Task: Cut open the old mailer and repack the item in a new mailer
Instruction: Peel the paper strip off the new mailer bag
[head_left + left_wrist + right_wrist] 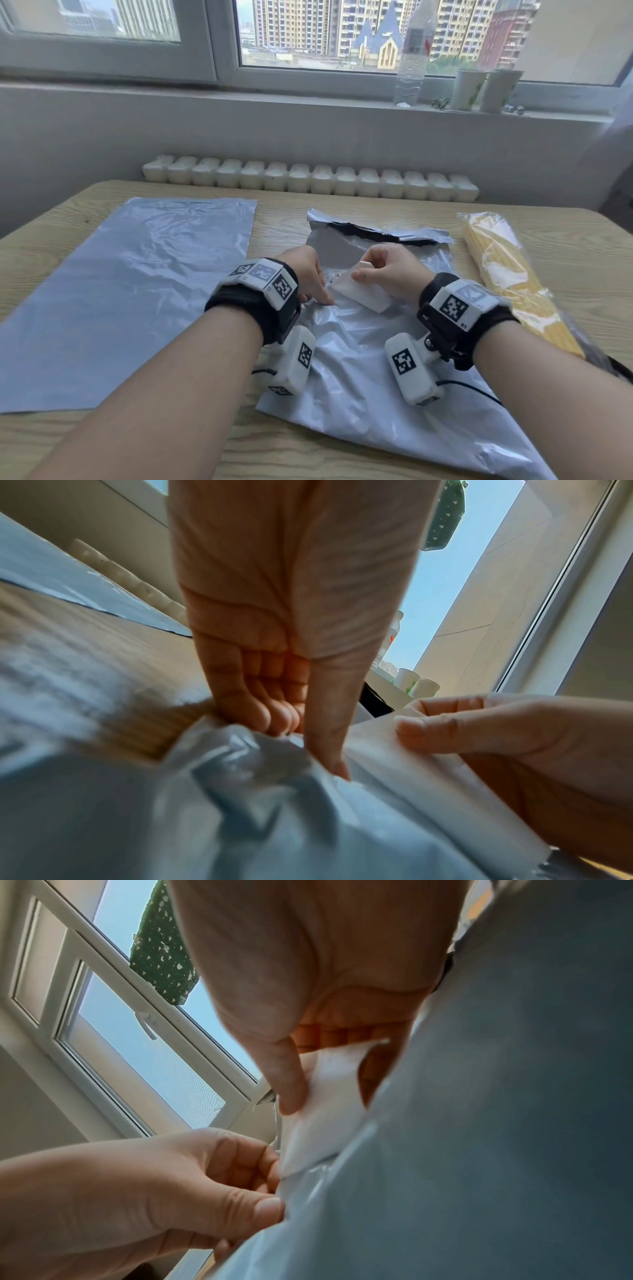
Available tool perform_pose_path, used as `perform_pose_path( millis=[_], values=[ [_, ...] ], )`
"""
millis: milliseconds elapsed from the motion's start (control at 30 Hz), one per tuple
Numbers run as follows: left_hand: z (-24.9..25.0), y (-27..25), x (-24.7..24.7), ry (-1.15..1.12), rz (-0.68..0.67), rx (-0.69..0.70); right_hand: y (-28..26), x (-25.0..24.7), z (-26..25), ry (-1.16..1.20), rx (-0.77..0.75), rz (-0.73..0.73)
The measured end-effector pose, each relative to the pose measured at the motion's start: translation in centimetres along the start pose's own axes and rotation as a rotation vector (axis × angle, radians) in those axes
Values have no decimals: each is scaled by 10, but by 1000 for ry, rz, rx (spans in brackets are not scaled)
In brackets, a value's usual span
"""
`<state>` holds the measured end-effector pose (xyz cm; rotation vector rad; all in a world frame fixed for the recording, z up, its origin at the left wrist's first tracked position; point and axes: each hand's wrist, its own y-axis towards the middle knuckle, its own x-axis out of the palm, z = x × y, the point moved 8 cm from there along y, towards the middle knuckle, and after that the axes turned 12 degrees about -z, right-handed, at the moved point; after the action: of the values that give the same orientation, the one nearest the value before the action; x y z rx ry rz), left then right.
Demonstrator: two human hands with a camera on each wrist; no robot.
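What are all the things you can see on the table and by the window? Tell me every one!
New mailer: one, grey, flat on the table's left side.
Old mailer: one, grey, crumpled, torn open at its far end, in the middle.
White label: one, on the old mailer, partly lifted.
Yellow packet: one, in clear wrap, on the right.
Table: one, light wood.
Radiator: one, white, behind the table.
Bottle: one, clear, on the windowsill.
Cups: two, pale, on the windowsill.
Left hand: grips the old mailer's plastic.
Right hand: pinches the white label.
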<state>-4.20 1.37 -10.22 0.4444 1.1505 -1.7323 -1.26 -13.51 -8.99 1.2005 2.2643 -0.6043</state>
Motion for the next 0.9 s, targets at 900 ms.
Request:
perform_pose_path(
  millis=[900],
  values=[
    [-4,10,-4,-13,29,-114,0,-7,16,44,35,83]
  ],
)
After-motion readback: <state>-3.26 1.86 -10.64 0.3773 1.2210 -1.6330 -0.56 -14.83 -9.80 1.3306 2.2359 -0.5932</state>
